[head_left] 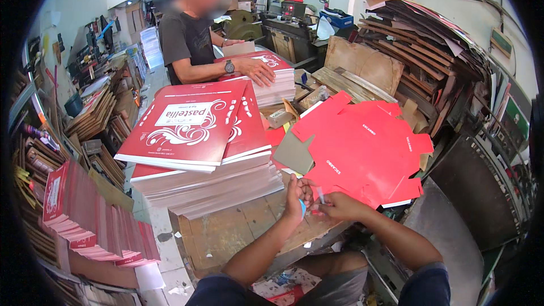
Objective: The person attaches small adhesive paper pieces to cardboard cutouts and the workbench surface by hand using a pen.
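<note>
My left hand is raised over the near edge of the worktable, its fingers curled. A small light-blue piece shows at its palm; its kind is too small to tell. Close beside it, my right hand pinches a thin pale strip that points toward the left fingers. Beyond both hands lie flat red die-cut card sheets, with tabs along their edges. To the left rises a tall stack of red-and-white printed sheets, the top ones lying askew.
A co-worker stands across the table, hands at another red printed stack. More printed stacks stand low at left. Piled boards fill the back right. A dark curved panel stands at right. Paper scraps litter the wooden tabletop.
</note>
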Tool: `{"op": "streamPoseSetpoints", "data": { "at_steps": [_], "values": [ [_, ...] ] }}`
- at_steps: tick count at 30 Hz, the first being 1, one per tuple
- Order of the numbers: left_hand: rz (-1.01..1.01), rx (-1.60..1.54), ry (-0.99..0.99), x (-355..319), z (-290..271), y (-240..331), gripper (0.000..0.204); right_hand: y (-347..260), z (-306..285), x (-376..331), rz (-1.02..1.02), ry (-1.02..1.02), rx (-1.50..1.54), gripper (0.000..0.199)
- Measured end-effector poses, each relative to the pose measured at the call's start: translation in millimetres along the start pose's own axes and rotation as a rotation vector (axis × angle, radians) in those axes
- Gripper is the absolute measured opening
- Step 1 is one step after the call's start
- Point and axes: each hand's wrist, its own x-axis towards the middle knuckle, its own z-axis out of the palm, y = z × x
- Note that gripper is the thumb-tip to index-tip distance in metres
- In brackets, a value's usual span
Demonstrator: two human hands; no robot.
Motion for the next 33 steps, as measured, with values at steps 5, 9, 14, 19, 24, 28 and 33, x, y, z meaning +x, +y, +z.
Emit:
{"op": "streamPoseSetpoints", "data": {
  "at_steps": [5, 9, 14, 19, 24, 28, 33],
  "values": [
    [0.003, 0.005, 0.016, 3, -10, 5, 0.068, -41, 3, 15, -0.050, -0.050, -0.203, 0.027],
    [0.030, 0.032, 0.052, 3, -14, 6, 0.067, -33, 17, 19, -0.051, -0.005, -0.271, 0.029],
    [-0.016, -0.028, 0.000, 1, -3, 0, 0.068, -6, 10, 14, -0.223, 0.030, -0.204, 0.033],
    [0.004, -0.041, -0.054, -4, -1, 0, 0.068, -18, 0, 13, -0.171, -0.019, -0.203, 0.040],
    [-0.062, -0.070, -0.026, -5, 8, 3, 0.068, -8, -1, 17, -0.091, -0.073, -0.201, 0.040],
    [-0.026, -0.012, -0.041, -1, 2, -3, 0.070, -2, 2, 19, -0.066, 0.009, -0.199, 0.039],
    [-0.019, -0.020, -0.015, -3, 3, -1, 0.070, -8, 0, 21, 0.018, -0.022, -0.221, 0.042]
  ]
}}
